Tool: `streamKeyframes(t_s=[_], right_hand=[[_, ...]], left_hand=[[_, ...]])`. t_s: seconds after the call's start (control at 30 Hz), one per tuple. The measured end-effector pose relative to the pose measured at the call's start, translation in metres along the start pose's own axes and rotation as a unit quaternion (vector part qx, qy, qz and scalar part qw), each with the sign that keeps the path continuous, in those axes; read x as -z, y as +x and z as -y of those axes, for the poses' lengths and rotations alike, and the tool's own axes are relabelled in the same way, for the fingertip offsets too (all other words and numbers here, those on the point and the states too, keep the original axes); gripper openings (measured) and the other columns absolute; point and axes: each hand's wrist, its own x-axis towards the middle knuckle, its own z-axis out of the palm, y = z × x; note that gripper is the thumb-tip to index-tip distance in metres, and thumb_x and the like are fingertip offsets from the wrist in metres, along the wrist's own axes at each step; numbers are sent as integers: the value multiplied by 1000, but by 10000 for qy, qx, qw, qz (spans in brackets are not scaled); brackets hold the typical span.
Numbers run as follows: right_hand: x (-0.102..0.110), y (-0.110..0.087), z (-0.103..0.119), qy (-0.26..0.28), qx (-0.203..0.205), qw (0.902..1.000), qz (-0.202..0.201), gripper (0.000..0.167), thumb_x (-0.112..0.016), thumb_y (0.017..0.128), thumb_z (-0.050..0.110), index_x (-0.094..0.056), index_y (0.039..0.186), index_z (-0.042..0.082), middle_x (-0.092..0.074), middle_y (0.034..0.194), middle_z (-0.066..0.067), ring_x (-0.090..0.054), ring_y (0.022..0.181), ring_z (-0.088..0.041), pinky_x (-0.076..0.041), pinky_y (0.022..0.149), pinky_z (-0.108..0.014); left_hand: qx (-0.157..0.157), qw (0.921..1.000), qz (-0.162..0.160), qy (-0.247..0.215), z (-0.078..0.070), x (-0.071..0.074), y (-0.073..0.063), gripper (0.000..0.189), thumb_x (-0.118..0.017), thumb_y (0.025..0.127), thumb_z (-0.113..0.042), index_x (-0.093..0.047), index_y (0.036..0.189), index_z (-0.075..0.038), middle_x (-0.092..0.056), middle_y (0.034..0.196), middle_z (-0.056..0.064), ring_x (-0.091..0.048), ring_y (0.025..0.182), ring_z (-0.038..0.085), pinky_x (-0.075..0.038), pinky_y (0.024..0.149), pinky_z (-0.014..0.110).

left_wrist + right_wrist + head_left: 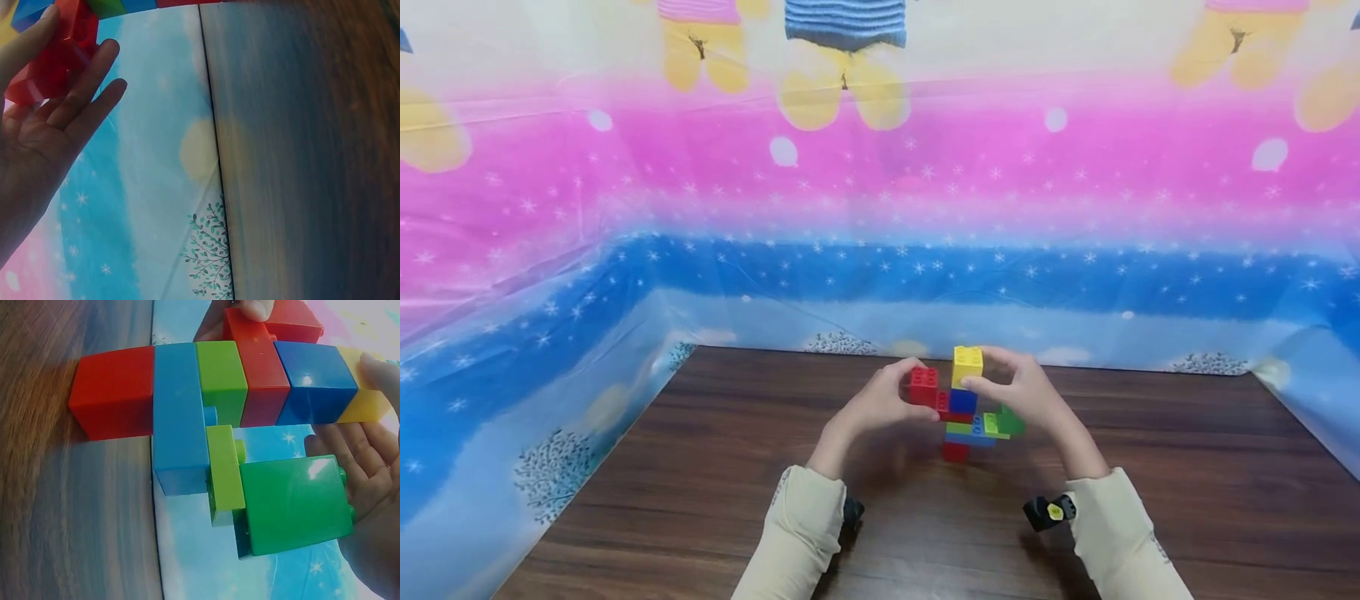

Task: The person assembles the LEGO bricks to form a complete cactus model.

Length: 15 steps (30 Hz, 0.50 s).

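Observation:
A built-up stack of toy building bricks stands over the table between both hands. Its bottom is a red brick point(115, 394), then a long light-blue brick point(180, 419), a lime brick point(220, 381), a long red brick point(262, 375), a dark-blue brick point(315, 381) and a yellow brick point(967, 368) on top. Out to the right, a thin lime brick point(226, 469) bears a green brick point(294, 503). The left hand point(880, 398) pinches the long red brick's left end, where another red brick point(924, 385) sits. Thumb and fingers of the right hand point(1026, 387) pinch the yellow brick.
Dark brown wooden table point(700, 500) lies under the hands. A patterned pink and blue cloth point(850, 275) hangs behind and at the sides of it. Black wrist cameras show beside both cuffs, one a black device point(1047, 512) at the right wrist.

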Motion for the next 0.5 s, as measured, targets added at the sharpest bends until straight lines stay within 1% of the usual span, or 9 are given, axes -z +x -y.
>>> streamKeyframes(t_s=[0.17, 0.33, 0.5], right_hand=[[6, -4, -1, -19, -36, 9999, -162, 48, -67, 92, 29, -57, 133, 7, -70, 115, -16, -67, 104, -29, -57, 80, -33], [8, -3, -3, 37, -25, 9997, -235, 47, -67, 92, 28, -58, 132, 6, -71, 114, -17, -68, 104, -30, -58, 81, -35], [7, -3, -3, 59, -33, 9993, -358, 50, -67, 92, 28, -56, 135, 5, -68, 121, -19, -67, 109, -34, -57, 87, -44]], left_hand=[[-182, 9998, -45, -22, -3, -3, 2, 40, -78, 82, -16, -57, 115, -13, -68, 104, 4, -65, 102, 18, -55, 87, 32], [-191, 9997, -142, -68, -7, -5, 2, 38, -77, 82, -12, -57, 114, -11, -67, 104, 6, -65, 100, 19, -56, 84, 31], [-160, 9994, -202, -209, -7, -7, 1, 41, -77, 83, -13, -56, 118, -9, -67, 107, 8, -65, 104, 21, -57, 85, 32]])
